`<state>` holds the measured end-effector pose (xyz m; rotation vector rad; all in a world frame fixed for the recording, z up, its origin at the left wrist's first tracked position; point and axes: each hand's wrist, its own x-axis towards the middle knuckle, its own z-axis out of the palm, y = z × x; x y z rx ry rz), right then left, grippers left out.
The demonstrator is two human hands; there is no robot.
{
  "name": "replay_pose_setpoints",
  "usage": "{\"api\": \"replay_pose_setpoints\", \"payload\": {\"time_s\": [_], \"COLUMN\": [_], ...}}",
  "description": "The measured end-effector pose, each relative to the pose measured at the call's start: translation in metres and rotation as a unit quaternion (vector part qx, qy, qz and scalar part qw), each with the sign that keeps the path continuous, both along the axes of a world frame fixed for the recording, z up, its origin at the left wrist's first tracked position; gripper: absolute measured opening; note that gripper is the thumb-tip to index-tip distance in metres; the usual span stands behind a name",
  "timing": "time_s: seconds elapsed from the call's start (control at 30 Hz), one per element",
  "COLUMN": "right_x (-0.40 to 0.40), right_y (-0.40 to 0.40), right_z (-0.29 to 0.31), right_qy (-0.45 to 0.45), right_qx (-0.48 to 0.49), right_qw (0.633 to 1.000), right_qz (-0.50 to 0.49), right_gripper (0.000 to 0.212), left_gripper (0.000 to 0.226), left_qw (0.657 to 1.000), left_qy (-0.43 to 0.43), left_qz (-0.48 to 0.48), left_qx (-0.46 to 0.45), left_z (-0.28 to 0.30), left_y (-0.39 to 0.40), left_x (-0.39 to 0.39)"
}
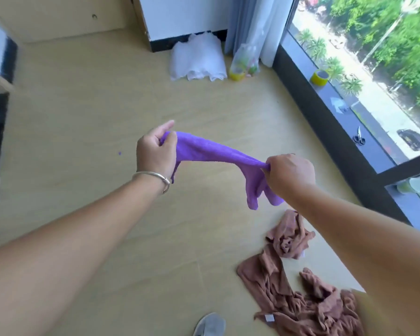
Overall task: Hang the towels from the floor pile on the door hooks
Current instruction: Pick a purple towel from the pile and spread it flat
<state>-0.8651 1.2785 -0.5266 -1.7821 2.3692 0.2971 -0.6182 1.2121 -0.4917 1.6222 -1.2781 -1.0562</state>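
- A tan floor (83, 98) fills the view, seen from above, with a tall window (364, 57) along the right.
- A pile of brown towels (308, 299) lies crumpled on the floor at lower right, below the right arm.
- A purple towel (214, 154) is stretched in the air between both hands, its loose end dangling.
- The left hand (155, 151) pinches one end; the right hand (289, 175) grips the other, fingers curled.
- No door hooks are visible. The bunched towel may slide off a hook if hung unspread.
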Motion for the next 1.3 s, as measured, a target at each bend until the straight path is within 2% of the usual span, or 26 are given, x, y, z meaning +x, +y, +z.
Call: {"api": "replay_pose_setpoints", "payload": {"time_s": [0.1, 0.17, 0.27, 0.33, 0.4, 0.47, 0.5, 0.57, 0.7, 0.83, 0.93, 1.0, 1.1, 1.3], "right_x": [0.036, 0.057, 0.086, 0.098, 0.106, 0.112, 0.115, 0.122, 0.139, 0.154, 0.156, 0.156, 0.154, 0.141], "right_y": [-0.009, -0.004, 0.020, 0.048, 0.085, 0.123, 0.141, 0.174, 0.224, 0.266, 0.295, 0.311, 0.331, 0.342], "right_z": [0.005, -0.004, -0.031, -0.052, -0.072, -0.090, -0.099, -0.116, -0.152, -0.195, -0.226, -0.249, -0.288, -0.390], "right_qy": [-0.052, -0.052, -0.031, 0.005, 0.038, 0.048, 0.053, 0.055, 0.038, 0.021, 0.029, 0.025, 0.012, -0.008], "right_qx": [-0.054, -0.055, -0.010, 0.044, 0.106, 0.138, 0.150, 0.170, 0.180, 0.194, 0.235, 0.244, 0.241, 0.244], "right_qw": [0.997, 0.996, 0.998, 0.997, 0.990, 0.985, 0.982, 0.977, 0.973, 0.971, 0.962, 0.961, 0.961, 0.960], "right_qz": [0.030, 0.037, 0.046, 0.065, 0.082, 0.096, 0.103, 0.117, 0.139, 0.138, 0.137, 0.131, 0.132, 0.138], "right_gripper": [0.022, 0.021, 0.022, 0.021, 0.026, 0.028, 0.028, 0.027, 0.029, 0.034, 0.049, 0.057, 0.056, 0.067], "left_gripper": [0.038, 0.039, 0.042, 0.050, 0.064, 0.074, 0.073, 0.065, 0.063, 0.059, 0.055, 0.051, 0.061, 0.065], "left_qw": [0.998, 0.997, 0.997, 0.992, 0.969, 0.921, 0.896, 0.870, 0.843, 0.788, 0.747, 0.744, 0.732, 0.684], "left_qy": [0.028, 0.030, 0.030, 0.005, -0.027, -0.050, -0.066, -0.109, -0.230, -0.356, -0.441, -0.466, -0.478, -0.488], "left_qz": [0.047, 0.067, 0.053, 0.009, -0.075, -0.180, -0.225, -0.271, -0.290, -0.338, -0.388, -0.412, -0.455, -0.530], "left_qx": [-0.033, -0.018, 0.051, 0.123, 0.232, 0.342, 0.377, 0.397, 0.389, 0.373, 0.313, 0.246, 0.169, 0.115], "left_z": [0.021, 0.014, -0.019, -0.047, -0.075, -0.102, -0.114, -0.137, -0.186, -0.236, -0.273, -0.298, -0.342, -0.456], "left_y": [0.051, 0.102, 0.184, 0.235, 0.280, 0.316, 0.331, 0.356, 0.391, 0.409, 0.412, 0.411, 0.406, 0.385], "left_x": [0.039, 0.057, 0.063, 0.055, 0.045, 0.043, 0.047, 0.064, 0.120, 0.177, 0.193, 0.192, 0.177, 0.128]}}
